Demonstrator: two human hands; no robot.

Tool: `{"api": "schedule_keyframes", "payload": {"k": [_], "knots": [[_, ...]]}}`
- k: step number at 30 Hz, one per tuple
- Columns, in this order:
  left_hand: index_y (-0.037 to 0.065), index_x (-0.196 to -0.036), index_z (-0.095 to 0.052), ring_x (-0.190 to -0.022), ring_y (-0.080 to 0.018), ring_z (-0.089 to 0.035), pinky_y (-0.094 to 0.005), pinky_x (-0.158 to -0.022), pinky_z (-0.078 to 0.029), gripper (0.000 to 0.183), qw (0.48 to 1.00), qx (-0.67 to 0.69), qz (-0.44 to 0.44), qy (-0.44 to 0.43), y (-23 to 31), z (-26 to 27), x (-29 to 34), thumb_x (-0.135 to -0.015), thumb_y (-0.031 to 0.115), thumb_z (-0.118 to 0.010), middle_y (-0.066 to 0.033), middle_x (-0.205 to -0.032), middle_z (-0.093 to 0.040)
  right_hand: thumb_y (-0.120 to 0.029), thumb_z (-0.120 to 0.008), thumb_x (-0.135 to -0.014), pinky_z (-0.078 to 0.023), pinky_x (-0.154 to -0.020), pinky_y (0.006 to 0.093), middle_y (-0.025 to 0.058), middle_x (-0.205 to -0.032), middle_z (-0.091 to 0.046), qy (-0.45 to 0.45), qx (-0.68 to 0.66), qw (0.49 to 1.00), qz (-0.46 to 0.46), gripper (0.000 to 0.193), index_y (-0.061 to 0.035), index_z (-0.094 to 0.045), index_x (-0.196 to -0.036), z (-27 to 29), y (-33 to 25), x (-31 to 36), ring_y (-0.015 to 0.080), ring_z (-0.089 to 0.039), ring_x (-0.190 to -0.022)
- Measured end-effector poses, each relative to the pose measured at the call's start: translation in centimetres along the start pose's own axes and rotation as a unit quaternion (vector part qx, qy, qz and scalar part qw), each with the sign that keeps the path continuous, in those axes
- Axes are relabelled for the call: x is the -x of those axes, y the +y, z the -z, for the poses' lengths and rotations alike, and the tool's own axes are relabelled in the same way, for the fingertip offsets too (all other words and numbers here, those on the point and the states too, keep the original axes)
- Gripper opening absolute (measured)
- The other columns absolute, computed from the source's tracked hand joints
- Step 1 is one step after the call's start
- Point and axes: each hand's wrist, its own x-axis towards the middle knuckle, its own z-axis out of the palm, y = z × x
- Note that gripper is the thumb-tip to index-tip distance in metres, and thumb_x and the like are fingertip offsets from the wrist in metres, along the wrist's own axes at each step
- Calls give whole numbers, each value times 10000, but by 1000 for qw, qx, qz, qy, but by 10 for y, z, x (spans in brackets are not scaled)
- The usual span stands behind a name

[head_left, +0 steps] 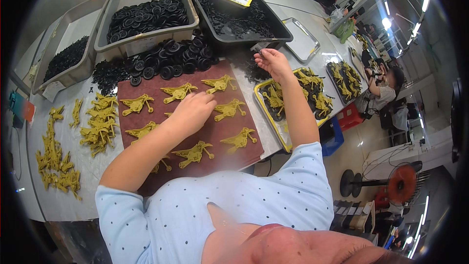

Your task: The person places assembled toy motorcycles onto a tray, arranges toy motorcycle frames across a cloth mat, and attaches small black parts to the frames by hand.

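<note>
On a dark red mat [215, 139], several yellow plastic parts lie spaced apart in rows, shaped like small motorbike frames. My left hand [195, 111] rests low over the middle of the mat, fingers bent and together. It covers most of one yellow part, and what its fingertips grip is hidden. A yellow frame part [229, 110] lies just right of it. My right hand [274, 64] is raised beyond the mat's far right corner, thumb and fingers pinched. Whatever sits between those fingertips is too small to name. Close to them is a scatter of small black parts [251, 71].
Black wheels [171, 58] are heaped behind the mat, before grey bins [146, 39] and a black bin [273, 41]. Yellow parts [100, 127] pile up at left. A yellow-rimmed tray [286, 142] holds assembled pieces at right. Another person [383, 93] sits farther right.
</note>
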Motion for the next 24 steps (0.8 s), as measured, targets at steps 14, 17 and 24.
{"api": "schedule_keyframes", "payload": {"k": [14, 17, 24], "knots": [[8, -885, -632, -926, -266, -584, -364, -836, -470, 164, 996, -71, 43, -41, -36, -61, -67, -764, 67, -537, -117, -917, -596, -48, -588, -887, -533, -758, 288, 125, -1003, -625, -121, -100, 985, -76, 246, -34, -532, -1127, -27, -5, 27, 160, -615, -822], [3, -869, -634, -899, -265, -593, -357, -824, -475, 159, 998, -57, 23, 3, -38, -61, -64, -762, 69, -536, -118, -894, -601, -60, -606, -881, -526, -743, 272, 118, -981, -633, -116, -56, 990, -63, 260, -38, -533, -1130, -34, -4, 27, 151, -612, -816], [-3, -898, -641, -846, -303, -594, -390, -763, -484, 202, 988, 2, 100, 115, -26, -42, -71, -760, 143, -665, -140, -851, -601, -54, -646, -829, -484, -720, 261, 68, -900, -647, -68, 402, 900, 155, 187, -37, -656, -1015, -51, -6, 36, 147, -606, -799]]}}
